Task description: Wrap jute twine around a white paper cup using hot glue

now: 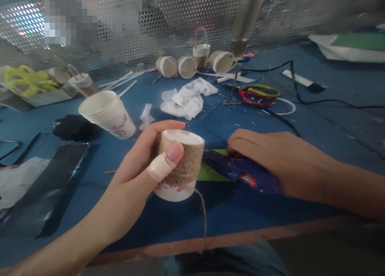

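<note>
In my left hand [141,172] is a paper cup [176,192], held upside down with its white base on top. Jute twine [189,164] winds round much of its side, and the loose end hangs down past the table's front edge. A bandage covers part of my left thumb. My right hand [267,156] is closed round a dark blue glue gun [255,178] with a red label. The gun points left, its nozzle end close beside the wrapped cup; whether they touch I cannot tell. A green sheet [212,174] lies beneath the gun.
Stacked paper cups [111,113] lean behind my left hand. Crumpled white plastic [186,97] lies mid-table. Several twine-wrapped cups [187,67] stand or lie by the perforated metal screen [180,19]. A black cable [296,87] crosses the right side. A phone [48,184] lies left.
</note>
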Tool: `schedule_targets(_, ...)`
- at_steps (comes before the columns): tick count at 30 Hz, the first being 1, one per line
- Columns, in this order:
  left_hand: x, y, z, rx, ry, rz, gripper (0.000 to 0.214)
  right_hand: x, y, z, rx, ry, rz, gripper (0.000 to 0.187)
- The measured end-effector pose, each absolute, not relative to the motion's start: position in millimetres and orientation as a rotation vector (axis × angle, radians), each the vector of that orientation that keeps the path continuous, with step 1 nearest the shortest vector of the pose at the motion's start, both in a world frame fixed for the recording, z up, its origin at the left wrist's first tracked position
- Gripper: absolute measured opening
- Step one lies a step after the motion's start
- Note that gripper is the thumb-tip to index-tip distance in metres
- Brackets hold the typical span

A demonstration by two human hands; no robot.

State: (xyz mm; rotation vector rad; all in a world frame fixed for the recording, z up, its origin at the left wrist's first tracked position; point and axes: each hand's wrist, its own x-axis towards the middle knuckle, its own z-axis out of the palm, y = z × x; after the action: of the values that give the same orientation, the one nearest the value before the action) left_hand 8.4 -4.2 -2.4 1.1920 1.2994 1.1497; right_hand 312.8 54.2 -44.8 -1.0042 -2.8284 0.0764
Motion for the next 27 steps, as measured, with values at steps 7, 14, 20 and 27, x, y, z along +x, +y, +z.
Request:
schedule_targets(7,9.4,-4.1,-1.7,1.188,1.342,1.171,0.033,311.6,58.0,-38.3,-0.971,-2.819,0.315,0.016)
schedule_targets(14,9.2,-5.0,0.8,1.196,1.311,1.124,0.031,309.1,62.0,-34.4,-1.162,-2.747,0.555,0.026)
schedule_targets(20,7.6,-4.7,1.1,1.199,1.313,1.079,0.035,317.0,70.5,-39.6,-1.160,-2.569,0.854,0.033)
schedule_targets(27,1.0,1.9,-4.3,1.255,1.264,1.034,0.050,311.7,79.8,-28.7,-1.291,-2.469,0.975,0.039)
